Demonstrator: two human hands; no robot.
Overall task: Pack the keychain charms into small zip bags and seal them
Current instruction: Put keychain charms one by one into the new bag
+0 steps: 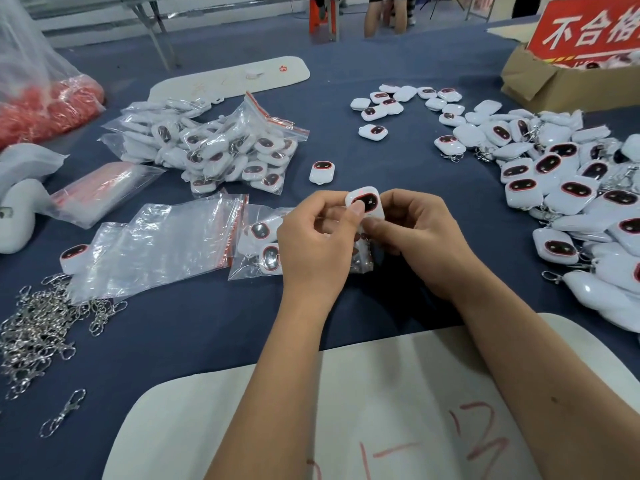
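A white, rounded-square plastic keychain charm with a dark, red-rimmed oval face (364,202) is pinched above the dark blue cloth-covered table (214,327) between the curled fingers of the left hand (313,242) and the right hand (420,237), just over a partly filled clear zip bag with a red seal strip (258,242). Empty clear zip bags (156,247) are spread to the left beside a pile of silver metal clasps (38,336), and a heap of loose white charms (568,188) is piled on the right.
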